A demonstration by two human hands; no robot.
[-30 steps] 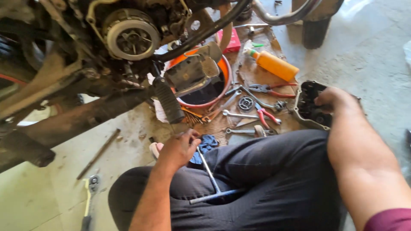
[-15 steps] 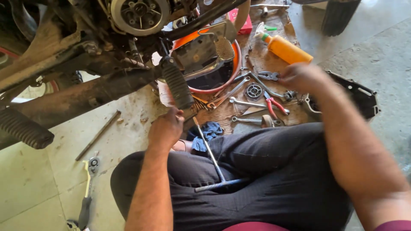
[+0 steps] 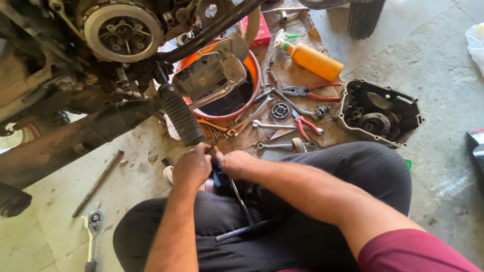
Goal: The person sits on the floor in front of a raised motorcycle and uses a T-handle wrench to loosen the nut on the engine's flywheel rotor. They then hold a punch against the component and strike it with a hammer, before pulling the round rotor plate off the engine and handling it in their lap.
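My left hand (image 3: 193, 167) is closed around the top of a metal T-handle wrench (image 3: 241, 204), whose shaft slants down across my dark trousers to a crossbar on my lap. My right hand (image 3: 235, 162) has come in beside the left and grips the same wrench shaft near its upper end. Both hands sit just below the rubber footpeg (image 3: 180, 117) of a motorcycle. The exposed clutch (image 3: 122, 31) of the engine is above at the upper left. The wrench tip is hidden by my hands.
An orange basin (image 3: 250, 66) holding a metal part stands under the engine. Wrenches (image 3: 275, 126), red-handled pliers (image 3: 308, 92), an orange bottle (image 3: 313, 61) and an engine cover (image 3: 380, 113) lie on the floor ahead. A ratchet (image 3: 92, 231) and a rod (image 3: 97, 184) lie left.
My right hand has left the engine cover at the right and swung in to the wrench beside my left hand. The view has tilted down and closer.
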